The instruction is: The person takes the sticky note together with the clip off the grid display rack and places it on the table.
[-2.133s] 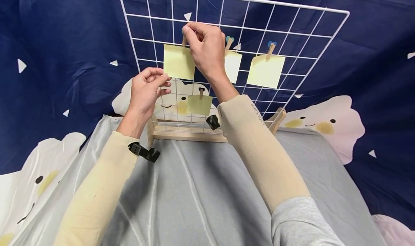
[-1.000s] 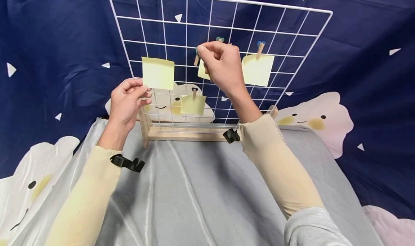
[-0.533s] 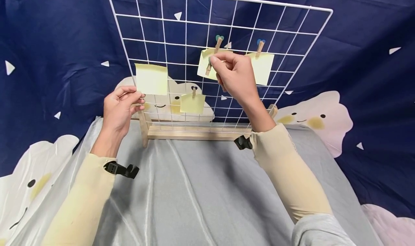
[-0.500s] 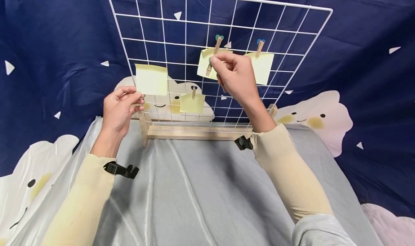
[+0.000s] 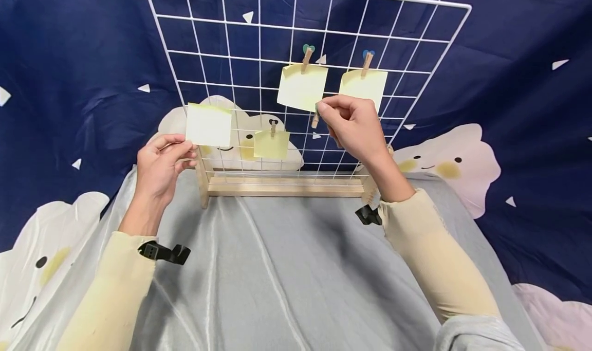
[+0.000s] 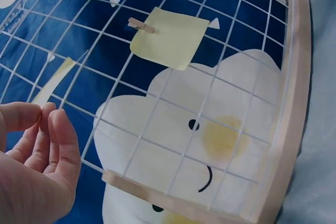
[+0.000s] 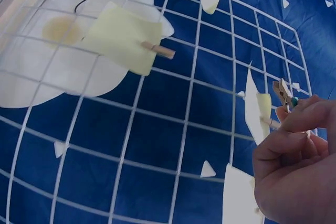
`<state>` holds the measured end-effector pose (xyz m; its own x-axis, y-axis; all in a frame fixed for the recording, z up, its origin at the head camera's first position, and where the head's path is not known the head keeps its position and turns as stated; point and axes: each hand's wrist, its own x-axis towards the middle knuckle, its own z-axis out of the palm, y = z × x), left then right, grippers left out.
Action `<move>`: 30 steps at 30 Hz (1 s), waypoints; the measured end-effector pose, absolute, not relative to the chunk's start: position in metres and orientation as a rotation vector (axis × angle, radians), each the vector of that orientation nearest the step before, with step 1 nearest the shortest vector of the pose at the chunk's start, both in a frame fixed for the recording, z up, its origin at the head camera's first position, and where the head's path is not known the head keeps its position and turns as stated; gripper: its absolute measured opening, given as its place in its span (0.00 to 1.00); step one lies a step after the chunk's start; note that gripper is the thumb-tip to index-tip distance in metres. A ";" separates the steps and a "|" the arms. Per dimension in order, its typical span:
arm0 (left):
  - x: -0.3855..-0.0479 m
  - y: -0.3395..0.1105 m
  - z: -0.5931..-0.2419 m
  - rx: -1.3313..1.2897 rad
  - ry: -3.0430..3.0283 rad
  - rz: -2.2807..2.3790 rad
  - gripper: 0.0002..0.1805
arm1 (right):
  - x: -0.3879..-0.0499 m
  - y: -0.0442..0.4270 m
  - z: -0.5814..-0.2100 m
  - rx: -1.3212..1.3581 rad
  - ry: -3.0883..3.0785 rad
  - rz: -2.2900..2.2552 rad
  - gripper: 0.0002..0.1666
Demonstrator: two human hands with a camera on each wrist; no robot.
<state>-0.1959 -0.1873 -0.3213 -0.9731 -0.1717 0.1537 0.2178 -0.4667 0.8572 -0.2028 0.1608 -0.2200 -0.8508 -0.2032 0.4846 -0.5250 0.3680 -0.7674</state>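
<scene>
One plain note [image 5: 208, 127] in left grip [image 5: 158, 170]

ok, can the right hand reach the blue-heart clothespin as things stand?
Probably yes: the head view shows nothing covering the blue-heart clothespin, just above the right hand. But that hand pinches another clothespin, so it'd likely need freeing first.

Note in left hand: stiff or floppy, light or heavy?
Probably light: the left hand pinches the note near one corner. Likely stiff enough to stand out from that grip, yet bendable: a clipped note looks curled.
</scene>
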 end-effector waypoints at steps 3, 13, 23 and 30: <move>-0.192 -0.191 -0.325 -0.041 -1.493 -2.512 0.05 | -0.200 0.169 -0.224 0.595 -2.358 1.458 0.16; -0.180 -0.204 -0.337 0.019 -1.511 -2.522 0.05 | -0.193 0.196 -0.239 0.517 -2.448 1.388 0.17; -0.171 -0.216 -0.348 0.052 -1.457 -2.553 0.05 | -0.189 0.223 -0.260 0.406 -2.486 1.412 0.16; -0.165 -0.224 -0.358 0.099 -1.472 -2.553 0.05 | -0.186 0.240 -0.272 0.317 -2.497 1.464 0.16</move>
